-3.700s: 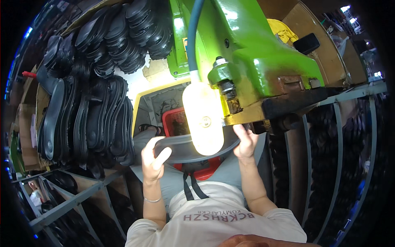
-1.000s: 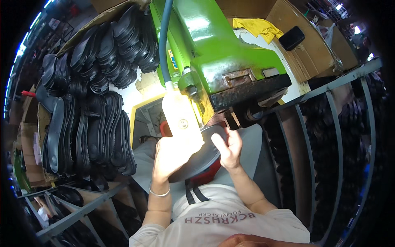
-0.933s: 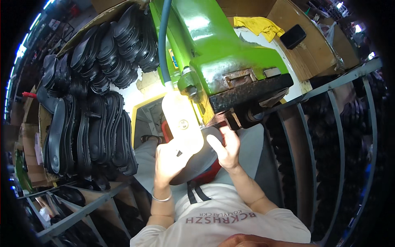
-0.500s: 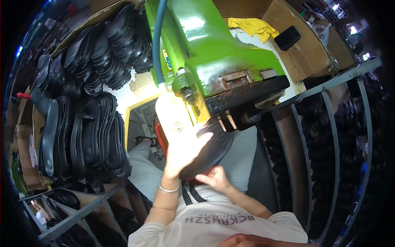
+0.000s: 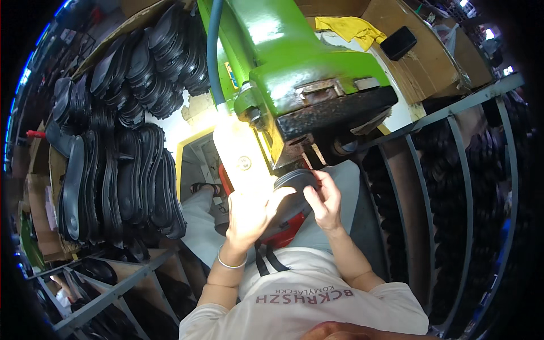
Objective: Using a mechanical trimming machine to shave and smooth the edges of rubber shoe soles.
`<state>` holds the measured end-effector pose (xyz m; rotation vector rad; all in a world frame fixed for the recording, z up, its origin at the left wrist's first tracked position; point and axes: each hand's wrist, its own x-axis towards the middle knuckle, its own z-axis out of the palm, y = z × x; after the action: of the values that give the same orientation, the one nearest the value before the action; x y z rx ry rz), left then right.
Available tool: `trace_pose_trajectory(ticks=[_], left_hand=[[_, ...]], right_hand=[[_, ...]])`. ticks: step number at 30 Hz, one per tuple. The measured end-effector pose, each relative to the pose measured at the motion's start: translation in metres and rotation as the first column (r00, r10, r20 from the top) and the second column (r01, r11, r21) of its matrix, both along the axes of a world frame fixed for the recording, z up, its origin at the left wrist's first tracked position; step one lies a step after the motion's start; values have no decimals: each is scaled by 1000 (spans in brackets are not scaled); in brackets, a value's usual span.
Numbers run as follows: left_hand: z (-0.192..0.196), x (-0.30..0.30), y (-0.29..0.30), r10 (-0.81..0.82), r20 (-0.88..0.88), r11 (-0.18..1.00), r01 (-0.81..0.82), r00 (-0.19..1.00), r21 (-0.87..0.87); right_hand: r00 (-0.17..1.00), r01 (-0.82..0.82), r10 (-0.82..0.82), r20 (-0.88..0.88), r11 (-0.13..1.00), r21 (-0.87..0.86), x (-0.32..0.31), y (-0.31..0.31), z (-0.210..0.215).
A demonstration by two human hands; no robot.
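Note:
A black shoe sole is held under the head of a green machine, close to its dark metal working end. My right hand grips the sole's right edge, thumb on the near face and fingers behind. On the left side, my left hand has its thumb against the sole; its other fingers are washed out by the bright lamp light. A pale lamp housing on a blue-grey hose stands just beyond my left hand. Part of the sole is hidden behind my hands.
Stacks of black soles fill the left side. A cardboard box at the back right has a yellow cloth and a black block near it. Grey metal racks with dark soles stand at right. Something red shows below the sole.
My right hand has moved up from the sole's near end to its right edge. The sole has turned and shifted up toward the machine. My left hand stays near the lamp.

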<state>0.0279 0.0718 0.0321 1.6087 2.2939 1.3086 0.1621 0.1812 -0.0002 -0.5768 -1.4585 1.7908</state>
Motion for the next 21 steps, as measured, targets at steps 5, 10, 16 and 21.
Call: trace_pose_trajectory(ticks=[5,10,16,21], left_hand=[[20,-12,10,-47,-371,995,12,927,-98],[22,-22,0,-39,-201,997,51,979,51],[10,7,-27,302,299,950,-313,905,-11],[-3,15,-27,160,179,982,-175,971,74]], right_hand=[[992,76,-81,97,996,55,-16,8,8],[998,-10,5,70,997,73,-27,-4,17],[930,-350,356,89,933,-84,-33,0,7],[905,-415,368,-211,873,-257,-29,3,0]])
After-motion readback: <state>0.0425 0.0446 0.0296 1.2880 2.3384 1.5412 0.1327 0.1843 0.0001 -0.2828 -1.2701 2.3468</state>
